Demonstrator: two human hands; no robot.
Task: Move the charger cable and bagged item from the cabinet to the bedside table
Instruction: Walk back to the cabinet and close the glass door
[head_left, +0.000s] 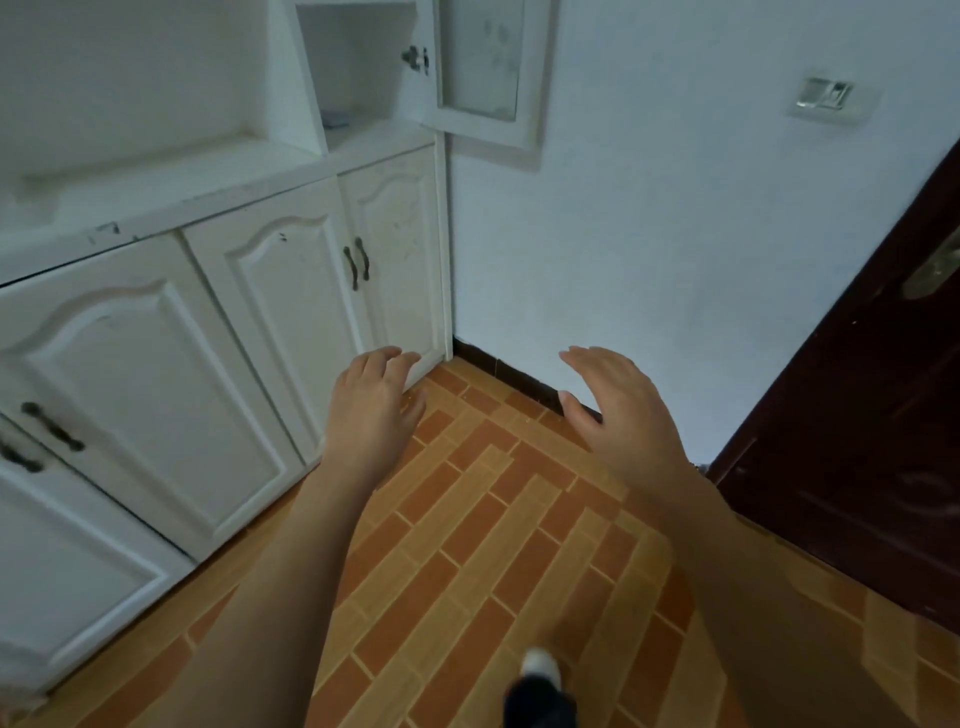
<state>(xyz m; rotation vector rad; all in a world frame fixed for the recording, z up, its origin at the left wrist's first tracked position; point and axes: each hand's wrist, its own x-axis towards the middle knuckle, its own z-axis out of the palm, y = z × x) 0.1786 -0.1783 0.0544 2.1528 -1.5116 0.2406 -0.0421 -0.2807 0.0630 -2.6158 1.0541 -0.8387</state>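
I see both hands held out in front of me over the tiled floor, neither holding anything. My left hand is palm down with the fingers loosely curled, in front of the lower corner of the white cabinet. My right hand is spread flat with the fingers apart, in front of the dark skirting at the foot of the white wall. The two hands are well apart.

The cabinet's upper door with its glass pane stands swung open against the wall. Inside that open compartment, a small dark bluish item lies on the shelf near its left wall; it is too blurred for me to tell whether it is the cable or the bagged item. The lower doors are shut.

A dark brown door fills the right edge. A switch plate sits high on the wall. At the bottom, a foot in a dark shoe with a white toe rests on the floor.
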